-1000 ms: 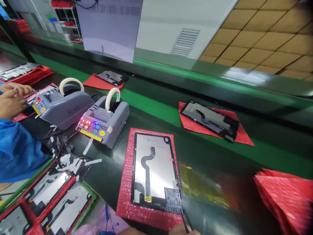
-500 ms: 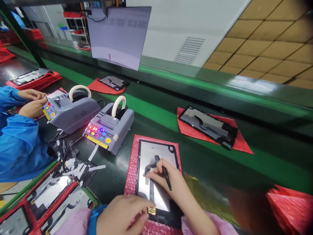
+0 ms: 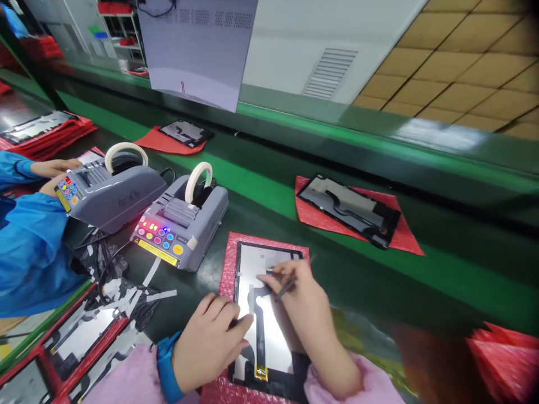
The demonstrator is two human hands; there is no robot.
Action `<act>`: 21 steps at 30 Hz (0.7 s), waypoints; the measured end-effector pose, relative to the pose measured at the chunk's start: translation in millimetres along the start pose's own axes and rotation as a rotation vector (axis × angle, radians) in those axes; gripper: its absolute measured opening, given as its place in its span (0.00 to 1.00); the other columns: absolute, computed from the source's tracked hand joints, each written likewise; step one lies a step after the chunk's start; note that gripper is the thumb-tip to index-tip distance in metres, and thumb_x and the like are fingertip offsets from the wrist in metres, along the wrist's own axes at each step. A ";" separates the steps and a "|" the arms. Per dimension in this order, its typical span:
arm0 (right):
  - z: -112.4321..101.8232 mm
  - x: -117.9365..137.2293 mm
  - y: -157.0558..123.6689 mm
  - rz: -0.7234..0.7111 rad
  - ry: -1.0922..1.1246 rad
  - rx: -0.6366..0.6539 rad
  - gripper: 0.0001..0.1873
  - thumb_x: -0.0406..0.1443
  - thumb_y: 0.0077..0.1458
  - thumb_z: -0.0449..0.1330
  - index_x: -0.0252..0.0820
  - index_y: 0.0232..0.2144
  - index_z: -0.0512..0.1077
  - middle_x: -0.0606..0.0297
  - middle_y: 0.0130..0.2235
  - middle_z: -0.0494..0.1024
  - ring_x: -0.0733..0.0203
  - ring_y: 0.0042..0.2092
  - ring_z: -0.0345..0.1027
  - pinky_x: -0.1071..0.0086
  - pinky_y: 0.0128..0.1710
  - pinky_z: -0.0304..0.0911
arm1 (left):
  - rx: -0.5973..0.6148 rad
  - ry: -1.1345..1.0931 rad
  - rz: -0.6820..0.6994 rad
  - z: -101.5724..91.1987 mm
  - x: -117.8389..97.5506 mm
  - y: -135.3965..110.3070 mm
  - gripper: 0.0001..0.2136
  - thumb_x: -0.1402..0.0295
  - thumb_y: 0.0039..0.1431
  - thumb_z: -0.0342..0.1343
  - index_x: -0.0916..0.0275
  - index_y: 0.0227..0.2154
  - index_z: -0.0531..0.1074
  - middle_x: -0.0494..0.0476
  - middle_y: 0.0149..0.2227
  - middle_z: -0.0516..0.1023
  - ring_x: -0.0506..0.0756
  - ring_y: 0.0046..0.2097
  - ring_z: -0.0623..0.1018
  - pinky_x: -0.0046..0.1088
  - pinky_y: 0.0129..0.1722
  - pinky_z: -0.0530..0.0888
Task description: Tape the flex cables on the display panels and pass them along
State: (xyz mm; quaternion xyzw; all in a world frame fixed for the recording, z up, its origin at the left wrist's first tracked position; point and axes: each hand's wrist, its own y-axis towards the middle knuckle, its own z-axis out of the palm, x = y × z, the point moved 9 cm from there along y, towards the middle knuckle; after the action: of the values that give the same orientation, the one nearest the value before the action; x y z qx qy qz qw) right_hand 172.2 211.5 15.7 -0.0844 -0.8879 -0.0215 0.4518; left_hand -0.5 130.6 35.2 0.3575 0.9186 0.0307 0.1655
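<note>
While the left hand [image 3: 210,342], spread, touches a panel [image 3: 280,342], the right [image 3: 309,306] holds a tool [image 3: 287,288].

The panel [image 3: 275,336] is silver, the bubble-wrap [image 3: 228,270] red.

A smooth dark green worktop [image 3: 370,280], banded lengthwise by a brighter green strip [image 3: 252,182], carries a glossy red bubble-wrap sheet [image 3: 229,264] at the front. Left of it stand a boxy grey tape dispenser [image 3: 208,224] and its grey twin [image 3: 126,196], near crumpled black plastic [image 3: 145,312]. Translucent yellow film [image 3: 357,334] and a crinkled red plastic pile [image 3: 509,365] lie rightward; two flat red wraps [image 3: 406,233] lie farther back.
</note>
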 end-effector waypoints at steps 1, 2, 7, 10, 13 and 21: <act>-16.8 -7.9 0.3 0.014 -0.012 -0.069 0.21 0.55 0.52 0.62 0.50 0.32 0.60 0.60 0.37 0.82 0.52 0.33 0.76 0.62 0.34 0.64 | 0.010 -0.027 0.058 0.2 -3.6 -2.1 0.18 0.56 0.67 0.55 0.58 0.55 0.71 0.59 0.47 0.77 0.63 0.53 0.72 0.49 0.60 0.64; -35.0 -19.7 -2.4 0.025 -0.026 -0.137 0.21 0.56 0.53 0.60 0.50 0.32 0.59 0.56 0.41 0.82 0.50 0.37 0.77 0.61 0.35 0.65 | 0.031 -0.053 0.141 1.8 -9.6 -4.9 0.22 0.53 0.65 0.56 0.56 0.58 0.69 0.60 0.53 0.75 0.66 0.58 0.70 0.53 0.62 0.61; -106.6 -112.3 -52.3 0.010 -0.435 -0.303 0.31 0.63 0.49 0.53 0.47 0.42 0.66 0.45 0.42 0.81 0.28 0.55 0.71 0.44 0.43 0.66 | 0.168 -0.072 0.331 21.6 -28.7 -7.0 0.42 0.50 0.53 0.67 0.40 0.68 0.54 0.61 0.73 0.51 0.81 0.69 0.54 0.66 0.60 0.61; -126.1 -142.4 -70.7 -0.057 -0.620 -0.351 0.36 0.63 0.53 0.48 0.45 0.50 0.67 0.48 0.42 0.82 0.29 0.53 0.73 0.38 0.48 0.64 | 0.221 -0.085 0.206 33.0 -23.9 19.3 0.42 0.50 0.51 0.69 0.43 0.68 0.56 0.66 0.73 0.50 0.84 0.69 0.53 0.69 0.57 0.62; -128.3 -122.4 -34.8 -0.133 -0.701 -0.291 0.26 0.52 0.61 0.51 0.44 0.55 0.64 0.51 0.42 0.83 0.43 0.36 0.80 0.51 0.38 0.71 | 0.231 -0.079 0.099 37.4 -15.6 59.7 0.43 0.54 0.51 0.70 0.46 0.68 0.57 0.70 0.73 0.48 0.85 0.69 0.50 0.71 0.57 0.61; -104.3 -35.6 153.0 -0.308 -0.944 -0.030 0.15 0.28 0.64 0.58 0.37 0.53 0.71 0.54 0.49 0.80 0.54 0.50 0.76 0.59 0.47 0.71 | 0.184 -0.055 -0.038 36.1 3.7 113.1 0.39 0.60 0.55 0.68 0.54 0.68 0.59 0.72 0.73 0.49 0.85 0.70 0.47 0.75 0.58 0.58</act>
State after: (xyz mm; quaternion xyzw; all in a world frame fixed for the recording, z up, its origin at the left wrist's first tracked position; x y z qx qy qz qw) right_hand 302.0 345.7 42.8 0.0405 -0.9973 -0.0602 -0.0094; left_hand 81.8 214.8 19.8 0.3542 0.9194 -0.0666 0.1576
